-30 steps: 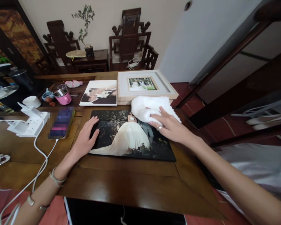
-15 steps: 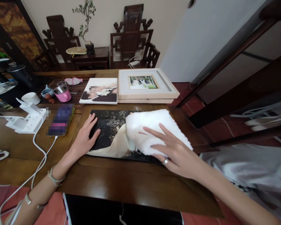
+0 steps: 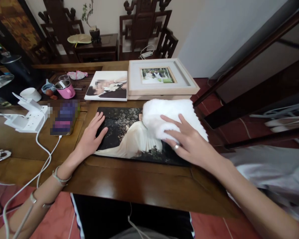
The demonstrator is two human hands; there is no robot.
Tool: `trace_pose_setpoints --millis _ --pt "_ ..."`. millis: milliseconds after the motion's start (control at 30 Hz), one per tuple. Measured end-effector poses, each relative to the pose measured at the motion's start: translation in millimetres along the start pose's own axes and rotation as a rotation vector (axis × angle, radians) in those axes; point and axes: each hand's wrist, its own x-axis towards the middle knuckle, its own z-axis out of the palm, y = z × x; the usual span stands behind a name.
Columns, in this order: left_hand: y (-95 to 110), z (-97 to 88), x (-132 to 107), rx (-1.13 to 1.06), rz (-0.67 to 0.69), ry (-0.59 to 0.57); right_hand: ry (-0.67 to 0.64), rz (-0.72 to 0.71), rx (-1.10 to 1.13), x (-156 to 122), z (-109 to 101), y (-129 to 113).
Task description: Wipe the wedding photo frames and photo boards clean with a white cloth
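A large dark photo print (image 3: pixel 129 139) lies flat on the wooden table (image 3: pixel 139 186). My left hand (image 3: pixel 91 137) rests flat on its left edge, fingers spread. My right hand (image 3: pixel 186 141) presses a white fluffy cloth (image 3: pixel 166 116) onto the print's right half, fingers stretched over the cloth. A ring shows on one right finger.
Behind the print lie a smaller photo canvas (image 3: pixel 108 85) and a light wooden picture frame (image 3: pixel 160 77). To the left are a phone (image 3: pixel 63 118), a white power strip (image 3: pixel 25 114) with cables, and a pink cup (image 3: pixel 64 89). Dark carved chairs (image 3: pixel 144 30) stand at the back.
My right hand slid the cloth down over the print toward me, then back up to the right. My left hand stayed put. The view tilted downward.
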Motion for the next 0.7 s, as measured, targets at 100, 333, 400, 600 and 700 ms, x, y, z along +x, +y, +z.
trace_pose_setpoints --millis 100,333,400,600,700 --pt "-0.3 1.1 -0.1 0.001 0.003 0.004 -0.032 -0.064 0.063 -24.5 -6.4 -35.4" --pt "-2.7 0.0 0.8 0.017 0.032 -0.026 -0.126 -0.216 0.173 -32.9 -15.1 -54.9" --pt "-3.3 -1.0 1.2 0.012 0.030 -0.040 -0.117 -0.176 0.140 -20.0 -12.5 -35.6" --pt "-5.8 -0.5 0.4 -0.015 0.033 -0.023 -0.078 0.058 0.024 33.8 -3.3 30.7" --pt "-7.5 0.7 -0.1 -0.011 0.042 -0.009 -0.064 0.138 -0.016 45.4 -2.0 42.7"
